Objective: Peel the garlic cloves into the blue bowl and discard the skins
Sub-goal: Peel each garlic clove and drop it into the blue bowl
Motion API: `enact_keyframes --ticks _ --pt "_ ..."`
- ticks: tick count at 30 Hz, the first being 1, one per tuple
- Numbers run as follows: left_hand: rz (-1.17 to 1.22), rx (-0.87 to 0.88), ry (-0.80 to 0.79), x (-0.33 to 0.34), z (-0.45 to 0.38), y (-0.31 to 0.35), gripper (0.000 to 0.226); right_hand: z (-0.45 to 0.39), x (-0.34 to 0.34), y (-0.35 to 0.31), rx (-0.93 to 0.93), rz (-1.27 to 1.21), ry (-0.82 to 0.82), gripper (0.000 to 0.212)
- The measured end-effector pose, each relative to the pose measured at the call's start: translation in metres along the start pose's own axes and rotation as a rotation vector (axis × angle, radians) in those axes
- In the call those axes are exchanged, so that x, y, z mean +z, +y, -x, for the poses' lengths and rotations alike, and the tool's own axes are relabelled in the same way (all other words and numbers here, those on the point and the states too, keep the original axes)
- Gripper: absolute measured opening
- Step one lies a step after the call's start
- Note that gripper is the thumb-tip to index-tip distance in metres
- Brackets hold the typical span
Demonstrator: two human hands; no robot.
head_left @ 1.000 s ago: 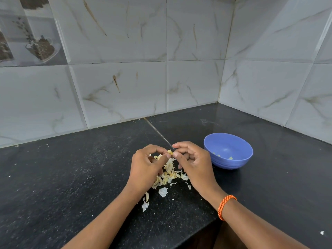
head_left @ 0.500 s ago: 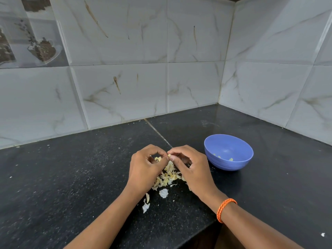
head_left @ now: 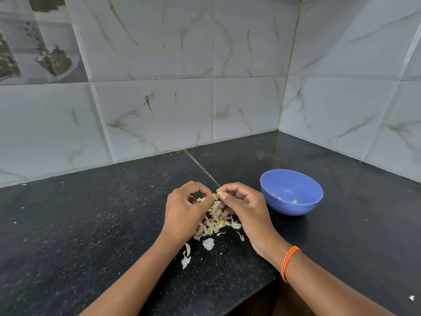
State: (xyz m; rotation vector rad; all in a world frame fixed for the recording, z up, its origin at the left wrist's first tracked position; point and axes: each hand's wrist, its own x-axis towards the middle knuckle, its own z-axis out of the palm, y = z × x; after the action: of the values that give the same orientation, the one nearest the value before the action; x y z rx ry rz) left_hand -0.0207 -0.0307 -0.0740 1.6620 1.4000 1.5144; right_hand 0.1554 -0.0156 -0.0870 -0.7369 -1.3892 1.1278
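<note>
Black counter [head_left: 91, 224]: both hands seemingly pinch garlic clove [head_left: 218, 195].

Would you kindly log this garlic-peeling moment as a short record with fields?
left hand: fingers curled, pinching a garlic piece
right hand: pinching the garlic clove at its fingertips
skins: loose pile on the black counter, under and between the hands
blue bowl: upright, right of the hands, a few pale pieces inside
wristband: orange, on the right wrist
</note>
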Motion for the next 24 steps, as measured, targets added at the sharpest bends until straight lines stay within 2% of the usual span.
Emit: enact_keyframes --ticks 6,10,16,21,24 --pt "-0.010 -0.044 0.023 0.000 0.002 0.001 0.020 -0.002 -0.002 0.000 0.028 -0.086 0.019 0.012" --pt "-0.145 -0.074 0.026 -0.006 0.002 -0.004 0.009 -0.004 -0.006 0.001 0.048 -0.125 0.035 0.013" --pt "-0.443 -0.039 0.047 -0.004 0.000 -0.006 0.028 -0.003 -0.003 0.004 0.029 -0.020 0.018 0.017" --pt "-0.455 0.003 0.073 -0.005 -0.002 -0.013 0.016 -0.002 -0.003 0.005 0.008 0.035 0.021 0.015" --pt "-0.437 0.003 0.059 -0.007 -0.002 -0.012 0.018 -0.003 -0.002 0.006 0.004 0.073 0.049 0.013"
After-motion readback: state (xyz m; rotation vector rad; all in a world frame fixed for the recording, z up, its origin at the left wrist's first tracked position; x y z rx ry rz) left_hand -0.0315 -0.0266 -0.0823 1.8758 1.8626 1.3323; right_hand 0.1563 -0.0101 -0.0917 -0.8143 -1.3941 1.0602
